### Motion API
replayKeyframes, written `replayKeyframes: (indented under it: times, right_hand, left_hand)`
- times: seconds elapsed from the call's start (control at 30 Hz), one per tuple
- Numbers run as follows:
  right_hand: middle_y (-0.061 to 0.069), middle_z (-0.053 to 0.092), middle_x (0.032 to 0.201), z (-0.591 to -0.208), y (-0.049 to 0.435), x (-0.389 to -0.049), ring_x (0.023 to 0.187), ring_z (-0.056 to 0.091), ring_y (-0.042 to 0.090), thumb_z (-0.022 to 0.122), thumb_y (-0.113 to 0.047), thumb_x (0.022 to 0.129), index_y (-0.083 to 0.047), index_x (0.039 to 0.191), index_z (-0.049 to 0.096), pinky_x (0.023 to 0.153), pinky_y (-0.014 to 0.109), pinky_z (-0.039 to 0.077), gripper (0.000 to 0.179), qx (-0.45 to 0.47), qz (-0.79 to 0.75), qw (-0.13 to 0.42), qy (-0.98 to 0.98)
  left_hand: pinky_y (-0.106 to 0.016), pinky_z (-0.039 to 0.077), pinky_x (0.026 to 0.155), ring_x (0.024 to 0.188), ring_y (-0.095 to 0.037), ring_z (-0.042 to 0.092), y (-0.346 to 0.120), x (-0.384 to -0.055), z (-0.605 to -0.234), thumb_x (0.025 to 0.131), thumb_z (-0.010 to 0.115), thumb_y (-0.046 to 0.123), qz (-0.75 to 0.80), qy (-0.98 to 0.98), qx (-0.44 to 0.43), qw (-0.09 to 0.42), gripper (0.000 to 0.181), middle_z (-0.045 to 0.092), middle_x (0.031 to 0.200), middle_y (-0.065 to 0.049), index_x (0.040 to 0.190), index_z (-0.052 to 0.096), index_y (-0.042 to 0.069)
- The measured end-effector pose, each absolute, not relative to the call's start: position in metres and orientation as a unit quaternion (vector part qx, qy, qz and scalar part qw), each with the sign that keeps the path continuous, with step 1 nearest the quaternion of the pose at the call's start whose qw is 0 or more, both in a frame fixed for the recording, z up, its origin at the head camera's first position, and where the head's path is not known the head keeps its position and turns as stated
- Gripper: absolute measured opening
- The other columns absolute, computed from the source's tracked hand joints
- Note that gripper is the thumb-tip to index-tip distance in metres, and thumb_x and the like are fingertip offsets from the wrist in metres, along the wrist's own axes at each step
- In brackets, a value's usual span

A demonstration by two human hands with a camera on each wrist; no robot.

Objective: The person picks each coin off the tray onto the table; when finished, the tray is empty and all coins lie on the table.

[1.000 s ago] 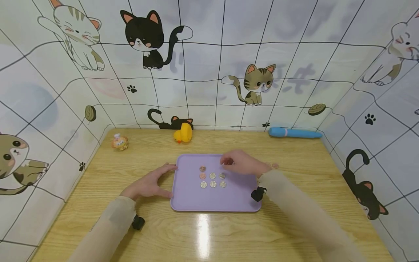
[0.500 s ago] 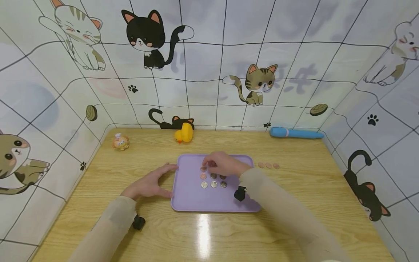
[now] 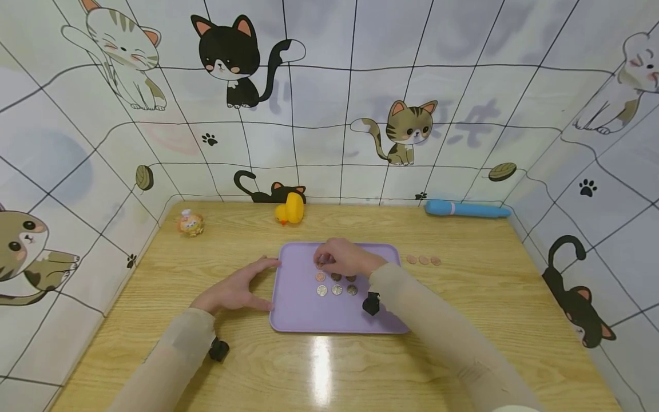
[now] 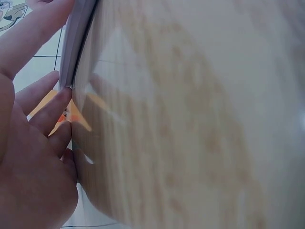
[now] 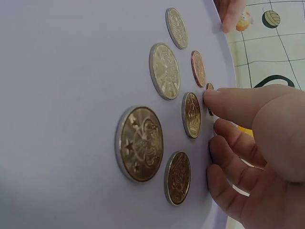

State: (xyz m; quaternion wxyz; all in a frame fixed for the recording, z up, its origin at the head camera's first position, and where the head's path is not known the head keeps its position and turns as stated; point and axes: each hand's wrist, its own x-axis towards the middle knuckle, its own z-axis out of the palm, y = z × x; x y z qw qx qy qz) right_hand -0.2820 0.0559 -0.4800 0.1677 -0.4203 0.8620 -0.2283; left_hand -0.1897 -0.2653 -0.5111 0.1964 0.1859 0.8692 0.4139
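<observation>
Several coins lie on a lavender tray (image 3: 298, 315), a silver-coloured coin (image 5: 140, 144) nearest the right wrist camera. My right hand (image 3: 345, 257) is over the tray's back half. Its thumb and fingers pinch a copper-coloured coin (image 5: 209, 86) at the back left of the group, mostly hidden by the thumb. Just in front of it lies another copper-coloured coin (image 3: 320, 277), untouched. My left hand (image 3: 239, 286) is spread beside the tray, thumb and fingertips touching its left edge; in the left wrist view the left hand (image 4: 38, 167) rests against the table, fingers extended.
Three copper-coloured coins, among them the middle coin (image 3: 424, 260), lie in a row on the table right of the tray. A yellow toy duck (image 3: 290, 209), a small figurine (image 3: 190, 223) and a blue pen-shaped object (image 3: 465, 209) are along the back, before a cat-patterned wall covering.
My right hand has moved left across the tray to the copper-coloured coin at the back. This uncovers more copper-coloured coins on the table at right. The left hand keeps its place.
</observation>
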Motion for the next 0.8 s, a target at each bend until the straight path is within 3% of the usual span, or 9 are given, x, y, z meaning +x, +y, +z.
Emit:
replayKeyframes:
  times: [0.23,0.8]
  right_hand:
    - [0.003,0.072,0.107,-0.4801,0.0549,-0.2843,0.094,0.068,0.014,0.073,-0.011,0.100,-0.013,0.112,0.074,0.092,0.034,0.057,0.013,-0.408,-0.223,0.181,0.867]
    - [-0.001,0.065,0.101,-0.4798,0.0519,-0.2876,0.092,0.058,0.016,0.072,-0.013,0.100,-0.013,0.103,0.068,0.089,0.034,0.052,0.005,-0.394,-0.204,0.195,0.875]
  left_hand:
    - [-0.072,0.006,0.124,0.161,-0.044,0.007,-0.2647,-0.1901,-0.5118,0.079,0.094,0.035,0.416,0.868,0.191,0.191,0.100,0.020,0.175,-0.011,0.162,0.040,0.023]
    - [-0.071,0.006,0.125,0.161,-0.042,0.007,-0.2648,-0.1907,-0.5111,0.079,0.094,0.035,0.417,0.868,0.185,0.197,0.101,0.019,0.176,-0.010,0.163,0.039,0.025]
